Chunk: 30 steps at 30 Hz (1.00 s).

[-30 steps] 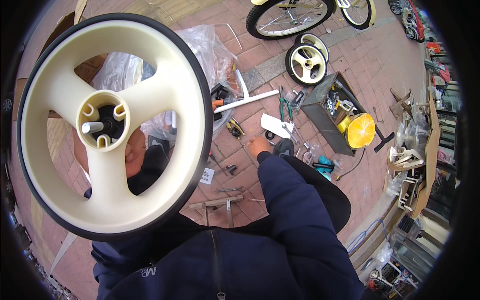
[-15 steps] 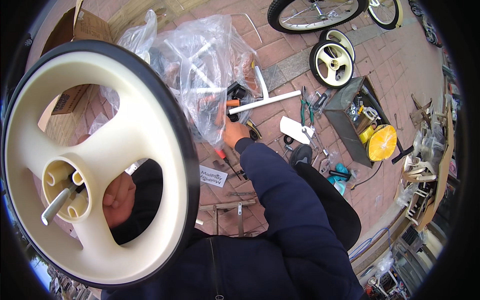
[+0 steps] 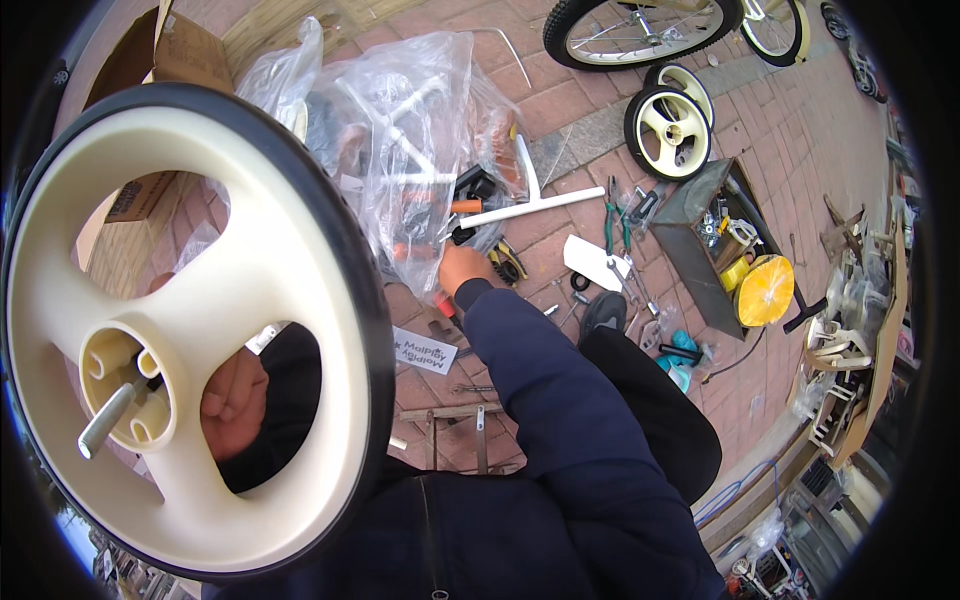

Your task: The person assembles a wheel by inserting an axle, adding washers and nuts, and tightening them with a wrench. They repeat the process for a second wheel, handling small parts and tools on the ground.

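Note:
A large cream wheel (image 3: 245,250) with a black tyre fills the left side, close up; a metal axle (image 3: 108,420) pokes out of its hub. Through a gap between the spokes I see my left hand (image 3: 235,400), fingers curled; the wheel hides what they grip. My right hand (image 3: 466,268) reaches down at the lower edge of a clear plastic bag (image 3: 425,110), its fingertips mostly hidden. White frame tubing lies in the bag, and a white T-shaped tube (image 3: 535,205) sticks out beside it. Just below my right hand is a red screwdriver handle (image 3: 447,304).
Pliers (image 3: 612,222), wrenches (image 3: 645,292) and a white card (image 3: 590,258) lie on the brick paving. A metal toolbox (image 3: 695,235) holds small parts and a yellow roll (image 3: 765,290). Beyond are small cream wheels (image 3: 668,135) and a bicycle wheel (image 3: 645,40). A cardboard box (image 3: 185,55) stands far left.
My right hand and forearm have shifted slightly left, and the sleeve now covers the screwdriver's shaft. The view has moved a little; the left hand keeps its curled hold behind the wheel.

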Motion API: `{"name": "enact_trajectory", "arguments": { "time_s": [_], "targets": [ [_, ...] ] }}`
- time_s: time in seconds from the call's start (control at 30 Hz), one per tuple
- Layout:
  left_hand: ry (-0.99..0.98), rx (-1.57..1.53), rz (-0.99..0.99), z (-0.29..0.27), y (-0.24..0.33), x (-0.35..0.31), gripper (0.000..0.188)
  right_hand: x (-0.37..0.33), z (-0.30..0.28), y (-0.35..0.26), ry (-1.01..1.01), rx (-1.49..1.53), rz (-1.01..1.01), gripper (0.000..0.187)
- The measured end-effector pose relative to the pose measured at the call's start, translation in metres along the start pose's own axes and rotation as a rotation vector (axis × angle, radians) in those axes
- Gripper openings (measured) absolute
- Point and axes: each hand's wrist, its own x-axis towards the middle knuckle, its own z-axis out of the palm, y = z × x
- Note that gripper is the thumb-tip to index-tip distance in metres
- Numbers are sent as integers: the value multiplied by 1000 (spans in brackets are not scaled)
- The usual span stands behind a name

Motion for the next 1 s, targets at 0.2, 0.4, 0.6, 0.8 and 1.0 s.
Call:
{"name": "enact_trajectory", "arguments": {
  "time_s": [0.2, 0.4, 0.6, 0.8, 1.0],
  "targets": [
    [18, -4, 4, 7, 4, 4, 14, 0, -3, 39, -46, -168, 162, 25],
    [60, 1, -13, 20, 8, 11, 15, 8, 7, 25, 21, -170, -195, 24],
    [67, 1, 21, 15, 10, 5, 17, 25, 32, 6, -13, -74, -30, 28],
    [89, 16, 57, 9, 14, 1, 17, 17, 57, 14, 41, -8, -89, 31],
    [51, 35, 60, 5, 16, -2, 17, 10, 65, 16, 45, 38, -201, 42]
  ]
}}
